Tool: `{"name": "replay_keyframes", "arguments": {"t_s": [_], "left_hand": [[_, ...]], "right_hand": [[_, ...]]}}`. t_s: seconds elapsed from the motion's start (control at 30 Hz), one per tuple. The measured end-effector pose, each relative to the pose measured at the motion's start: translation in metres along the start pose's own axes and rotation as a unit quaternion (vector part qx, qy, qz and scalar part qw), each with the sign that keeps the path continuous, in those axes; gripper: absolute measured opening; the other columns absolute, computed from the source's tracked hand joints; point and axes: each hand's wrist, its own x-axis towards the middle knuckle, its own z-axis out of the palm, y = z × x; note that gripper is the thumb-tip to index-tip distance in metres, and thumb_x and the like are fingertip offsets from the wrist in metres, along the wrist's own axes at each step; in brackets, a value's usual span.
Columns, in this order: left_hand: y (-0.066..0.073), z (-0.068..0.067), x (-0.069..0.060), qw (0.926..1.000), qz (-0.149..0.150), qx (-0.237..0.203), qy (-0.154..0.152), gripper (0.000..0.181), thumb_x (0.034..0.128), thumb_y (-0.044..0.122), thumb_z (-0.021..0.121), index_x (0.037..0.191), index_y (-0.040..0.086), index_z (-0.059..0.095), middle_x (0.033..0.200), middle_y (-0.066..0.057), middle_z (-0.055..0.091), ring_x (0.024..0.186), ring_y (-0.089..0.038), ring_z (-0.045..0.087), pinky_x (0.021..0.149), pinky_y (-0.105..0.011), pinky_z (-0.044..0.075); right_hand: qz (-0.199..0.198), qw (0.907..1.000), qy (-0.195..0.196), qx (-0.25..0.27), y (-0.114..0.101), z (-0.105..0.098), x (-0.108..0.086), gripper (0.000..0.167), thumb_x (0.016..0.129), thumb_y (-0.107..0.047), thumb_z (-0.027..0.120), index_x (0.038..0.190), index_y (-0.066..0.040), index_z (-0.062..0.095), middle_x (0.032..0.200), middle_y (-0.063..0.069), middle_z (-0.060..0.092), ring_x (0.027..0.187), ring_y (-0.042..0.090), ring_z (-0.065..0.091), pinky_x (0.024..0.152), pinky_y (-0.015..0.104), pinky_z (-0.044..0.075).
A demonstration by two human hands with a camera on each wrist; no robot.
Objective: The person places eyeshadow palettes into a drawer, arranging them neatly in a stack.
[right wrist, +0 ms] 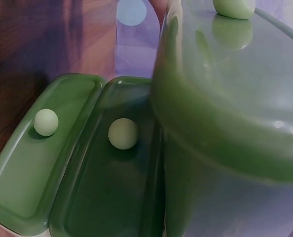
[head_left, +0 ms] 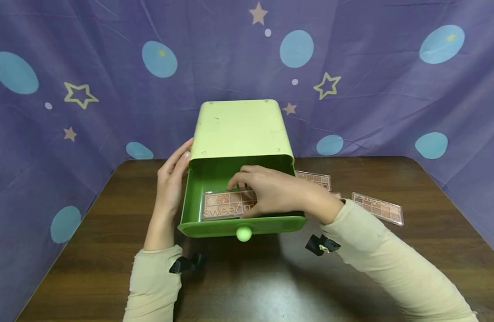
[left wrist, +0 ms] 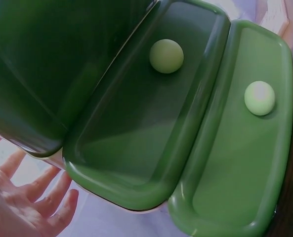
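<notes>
Grasping a rectangular palette (head_left: 219,205) inside the pulled-out top drawer (head_left: 215,229) of the cabinet (head_left: 239,129), the right hand (head_left: 283,192) sets its thumb at the near edge and curls its fingers over the far one, while the left hand (head_left: 169,183) rests its extended, unclenched fingers against the left side. The cabinet's smooth, pale-green shell has rounded corners; its glossy, darker-green drawer carries a ball-shaped knob (head_left: 244,234), and two similar drawer fronts (left wrist: 136,138) sit below. From here, further clear-lidded palettes (head_left: 377,208) lie rightward on the dark wood-grain counter (head_left: 110,223), before a purple curtain (head_left: 231,53) printed with stars and blue ovals.
</notes>
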Motion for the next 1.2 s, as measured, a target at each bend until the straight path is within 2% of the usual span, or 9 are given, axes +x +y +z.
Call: {"name": "replay_keyframes", "arguments": {"t_s": [0.23,0.5,0.6,0.7,0.8,1.0,1.2], "left_hand": [[0.002,0.000,-0.001,1.0000,-0.003,0.002,-0.003,0.039,0.1043,0.019,0.050,0.141,0.007,0.056,0.141,-0.008,0.056,0.112,-0.014,0.057,0.088,-0.023,0.049],[0.001,-0.001,0.000,1.0000,-0.002,0.002,-0.001,0.039,0.1045,0.019,0.050,0.141,0.006,0.055,0.141,-0.007,0.056,0.116,-0.014,0.056,0.092,-0.024,0.047],[0.001,-0.001,0.000,1.0000,-0.002,0.003,-0.002,0.039,0.1045,0.019,0.049,0.141,0.007,0.055,0.141,-0.007,0.057,0.116,-0.014,0.056,0.093,-0.025,0.047],[0.000,-0.001,0.000,1.0000,-0.003,0.003,-0.003,0.040,0.1045,0.020,0.050,0.141,0.007,0.055,0.140,-0.007,0.057,0.116,-0.014,0.056,0.093,-0.025,0.047],[0.000,-0.001,0.000,1.0000,-0.004,0.004,-0.003,0.040,0.1044,0.021,0.050,0.142,0.008,0.055,0.140,-0.006,0.057,0.117,-0.015,0.056,0.095,-0.025,0.046],[0.000,-0.002,0.000,1.0000,-0.004,0.002,-0.005,0.040,0.1042,0.020,0.050,0.142,0.007,0.055,0.139,-0.006,0.058,0.120,-0.015,0.054,0.097,-0.026,0.045],[0.002,-0.003,0.000,0.9999,-0.009,0.005,-0.005,0.040,0.1039,0.022,0.052,0.141,0.008,0.056,0.140,-0.004,0.058,0.121,-0.015,0.053,0.098,-0.026,0.044]], "right_hand": [[-0.001,0.9998,0.001,0.018,0.001,-0.002,-0.001,0.055,0.081,-0.035,0.083,0.129,-0.018,0.062,0.108,-0.004,0.056,0.097,0.012,0.053,0.087,0.030,0.046],[-0.043,0.9964,0.040,0.062,0.007,-0.009,-0.015,0.048,0.089,-0.031,0.076,0.131,-0.014,0.062,0.126,-0.003,0.062,0.117,0.012,0.054,0.101,0.032,0.044],[-0.061,0.9894,0.072,0.110,0.009,-0.010,-0.023,0.040,0.092,-0.027,0.073,0.129,-0.012,0.064,0.124,-0.003,0.064,0.115,0.013,0.057,0.099,0.035,0.046],[-0.088,0.9772,0.115,0.155,0.013,-0.010,-0.032,0.033,0.094,-0.021,0.071,0.124,-0.010,0.066,0.120,-0.002,0.067,0.111,0.014,0.060,0.094,0.038,0.049],[-0.101,0.9663,0.157,0.178,0.017,-0.009,-0.043,0.028,0.093,-0.017,0.071,0.121,-0.010,0.069,0.118,-0.005,0.068,0.110,0.012,0.061,0.095,0.039,0.049],[-0.085,0.9560,0.203,0.194,0.029,-0.007,-0.069,0.024,0.094,-0.010,0.069,0.117,-0.013,0.070,0.114,-0.010,0.068,0.110,0.011,0.061,0.097,0.037,0.047],[-0.078,0.9415,0.237,0.227,0.041,-0.006,-0.096,0.029,0.091,0.000,0.069,0.115,-0.015,0.071,0.113,-0.006,0.070,0.111,0.017,0.061,0.101,0.031,0.045]]}}
